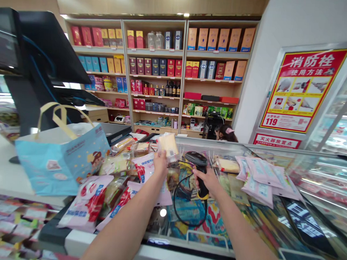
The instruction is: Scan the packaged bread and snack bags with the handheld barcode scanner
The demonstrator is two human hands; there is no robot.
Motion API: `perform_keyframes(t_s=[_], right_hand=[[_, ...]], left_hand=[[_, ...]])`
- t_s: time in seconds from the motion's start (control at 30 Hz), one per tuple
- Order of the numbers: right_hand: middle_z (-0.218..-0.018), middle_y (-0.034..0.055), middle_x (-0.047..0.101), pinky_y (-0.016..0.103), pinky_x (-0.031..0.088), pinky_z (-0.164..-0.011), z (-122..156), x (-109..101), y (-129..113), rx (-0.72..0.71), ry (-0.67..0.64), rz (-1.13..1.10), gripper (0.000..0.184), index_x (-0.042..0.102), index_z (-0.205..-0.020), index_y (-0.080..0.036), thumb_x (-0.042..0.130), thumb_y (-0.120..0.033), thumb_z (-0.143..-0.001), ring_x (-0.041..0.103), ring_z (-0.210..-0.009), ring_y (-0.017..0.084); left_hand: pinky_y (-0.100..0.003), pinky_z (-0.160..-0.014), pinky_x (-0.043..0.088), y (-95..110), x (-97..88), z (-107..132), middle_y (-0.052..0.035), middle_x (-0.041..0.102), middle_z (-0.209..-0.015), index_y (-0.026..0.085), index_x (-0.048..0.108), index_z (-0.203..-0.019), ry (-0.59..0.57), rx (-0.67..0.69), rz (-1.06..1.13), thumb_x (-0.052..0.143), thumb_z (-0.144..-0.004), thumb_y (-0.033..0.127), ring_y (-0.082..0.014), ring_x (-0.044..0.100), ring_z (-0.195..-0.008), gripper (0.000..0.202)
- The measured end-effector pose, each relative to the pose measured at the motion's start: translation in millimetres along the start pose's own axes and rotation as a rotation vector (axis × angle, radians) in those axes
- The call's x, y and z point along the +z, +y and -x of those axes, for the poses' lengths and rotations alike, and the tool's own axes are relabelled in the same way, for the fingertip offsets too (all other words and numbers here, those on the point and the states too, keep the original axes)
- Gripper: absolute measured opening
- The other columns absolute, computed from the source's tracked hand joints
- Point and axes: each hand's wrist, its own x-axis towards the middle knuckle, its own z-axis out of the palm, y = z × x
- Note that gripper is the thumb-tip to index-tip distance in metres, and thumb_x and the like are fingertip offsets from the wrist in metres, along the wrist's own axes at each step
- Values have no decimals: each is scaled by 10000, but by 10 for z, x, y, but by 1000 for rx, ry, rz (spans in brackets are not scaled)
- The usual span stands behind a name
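Observation:
My left hand [161, 164] is closed on a clear-wrapped pale yellow block, perhaps a slice of bread or cake [168, 145], held up over the glass-topped case. Wrapped around the handle of a black and yellow barcode scanner [199, 168] is my right hand [207, 180]. The scanner's head tilts toward the wrapped food on the left, and its black cable loops down over the glass. Left of my left hand lie several pink-and-red packets [87, 199] and clear-wrapped foods [116, 164]. To the right of the scanner, another wrapped yellow piece [228, 165] lies beside several pale pink packets [261, 175].
A blue paper bag [58, 155] with cream handles stands on the white counter [3, 167] at left, below a black monitor [50, 46]. Glass [162, 230] covers colourful packs. Behind are boxed-goods shelves [154, 53] and a person's head [228, 133].

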Motion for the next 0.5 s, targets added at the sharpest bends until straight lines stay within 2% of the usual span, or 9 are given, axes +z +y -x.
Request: perform_keyframes(t_s=[0.13,0.3,0.5], right_hand=[[-502,-79,521,218,397,-361,41,46,8,2,-63,65,362,531,-795,-189,731,-424,-607,461,-371,87],[-451,-78,518,230,395,-366,28,61,52,-39,-87,183,294,516,-774,-197,691,-397,-648,451,-338,96],[-408,-74,502,232,388,-371,11,53,93,-18,-102,241,275,497,-727,-205,677,-400,-654,451,-324,104]], left_hand=[[-251,-655,505,-44,20,-8,-21,670,-897,193,562,-948,-18,27,31,586,-735,220,-120,640,-691,216],[-280,-705,527,-100,13,-23,-34,692,-912,190,588,-988,-76,44,-26,583,-741,191,-157,672,-762,248],[-261,-742,525,-157,-16,-68,-41,702,-911,178,593,-986,-110,112,-151,569,-744,181,-157,675,-834,243]])
